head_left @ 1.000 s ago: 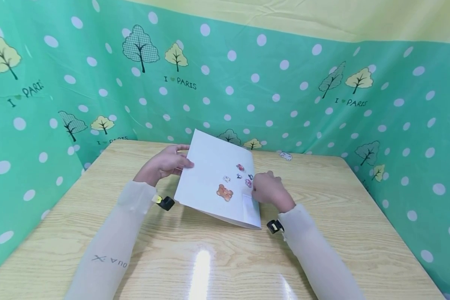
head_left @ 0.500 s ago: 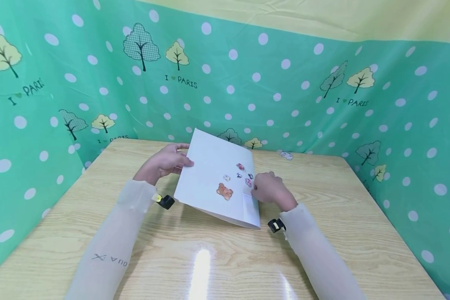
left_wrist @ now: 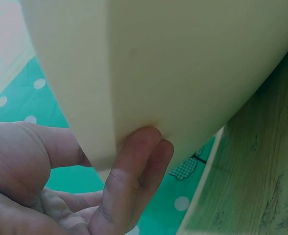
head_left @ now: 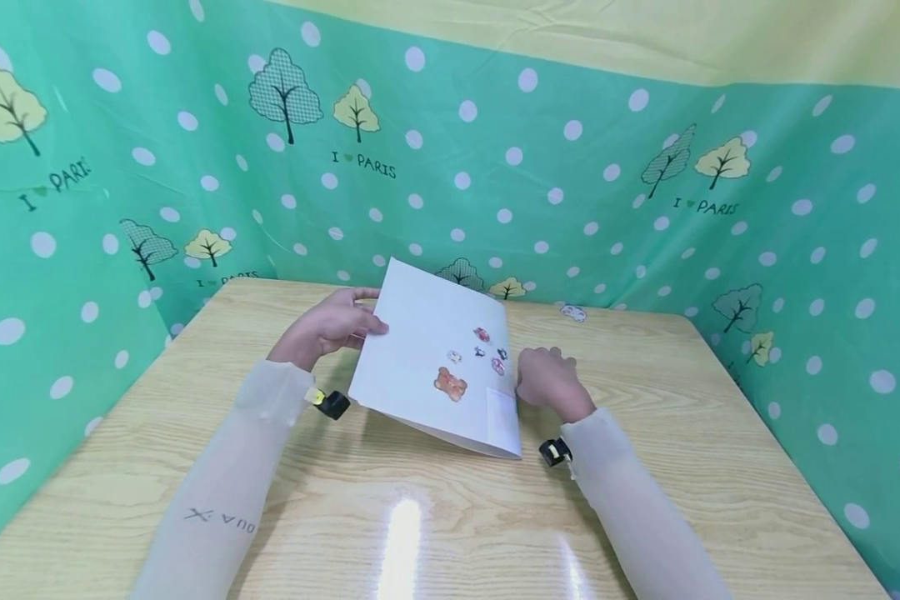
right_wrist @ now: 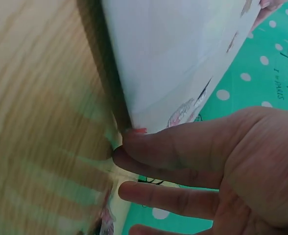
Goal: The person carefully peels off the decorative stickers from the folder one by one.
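Observation:
A white folder (head_left: 420, 350) is held tilted above the wooden table, its lower edge bowed. My left hand (head_left: 335, 325) grips its left side; in the left wrist view two fingers (left_wrist: 134, 169) curl onto the pale inner face and the thumb lies beyond the edge. At the right edge is my right hand (head_left: 547, 379), its thumb and index fingertip (right_wrist: 122, 157) close together there as if pinching the edge. A small red bit (right_wrist: 141, 130) shows by the thumb tip. On the front are a bear sticker (head_left: 450, 384), several small stickers (head_left: 482, 334) and a pocket (head_left: 502, 414).
The wooden table (head_left: 330, 517) extends around the folder, with a bright reflection near the front. A green dotted cloth (head_left: 570, 150) hangs behind and at both sides. Each wrist carries a small black camera (head_left: 333, 405).
My right hand has shifted slightly right, uncovering more of the folder's right edge and the pocket. The left hand and the folder have stayed nearly still.

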`<action>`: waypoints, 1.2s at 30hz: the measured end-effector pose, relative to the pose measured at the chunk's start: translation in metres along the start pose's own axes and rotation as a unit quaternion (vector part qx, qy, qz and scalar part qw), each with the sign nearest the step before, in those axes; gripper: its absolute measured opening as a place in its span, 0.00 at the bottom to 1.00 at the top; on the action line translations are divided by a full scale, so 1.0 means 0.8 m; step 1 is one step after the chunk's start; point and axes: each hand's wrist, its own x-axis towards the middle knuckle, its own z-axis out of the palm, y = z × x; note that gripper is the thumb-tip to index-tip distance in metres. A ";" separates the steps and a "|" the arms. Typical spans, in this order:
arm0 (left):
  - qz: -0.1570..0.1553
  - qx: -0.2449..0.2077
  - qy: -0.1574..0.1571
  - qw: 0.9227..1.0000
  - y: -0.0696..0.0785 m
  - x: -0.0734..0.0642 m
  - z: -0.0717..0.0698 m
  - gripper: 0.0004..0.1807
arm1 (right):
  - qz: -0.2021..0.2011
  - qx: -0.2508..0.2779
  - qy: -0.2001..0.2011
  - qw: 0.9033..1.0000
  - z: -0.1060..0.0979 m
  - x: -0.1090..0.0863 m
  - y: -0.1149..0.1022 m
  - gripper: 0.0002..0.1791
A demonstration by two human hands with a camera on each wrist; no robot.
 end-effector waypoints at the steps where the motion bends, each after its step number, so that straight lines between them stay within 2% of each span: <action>1: 0.000 -0.001 -0.001 1.000 0.000 0.000 0.000 0.45 | 0.003 -0.003 0.001 1.000 0.000 0.000 0.002 0.09; 6: 0.000 -0.002 -0.001 1.000 0.001 -0.001 0.000 0.44 | 0.004 -0.001 0.007 1.000 -0.002 -0.002 0.009 0.11; 10: 0.000 -0.001 0.001 1.000 0.001 -0.001 -0.001 0.45 | -0.011 0.028 0.011 0.999 -0.006 -0.005 0.010 0.14; 15: -0.003 0.000 0.004 1.000 0.001 -0.002 -0.001 0.45 | -0.020 0.061 0.001 0.998 -0.006 -0.003 0.006 0.09; 18: -0.002 0.001 0.005 1.000 0.001 -0.003 -0.001 0.44 | -0.018 0.051 0.001 0.999 -0.002 0.000 0.006 0.06; 25: -0.002 0.001 0.003 1.000 0.001 -0.002 0.000 0.44 | -0.021 0.033 0.012 0.999 0.004 0.004 0.013 0.13; 30: -0.003 -0.001 0.005 1.000 0.002 -0.001 -0.001 0.44 | -0.005 0.009 0.016 1.000 0.002 0.001 0.016 0.13; 36: -0.002 0.002 0.009 1.000 0.003 -0.004 -0.006 0.46 | -0.014 0.049 0.015 0.999 0.001 0.001 0.016 0.11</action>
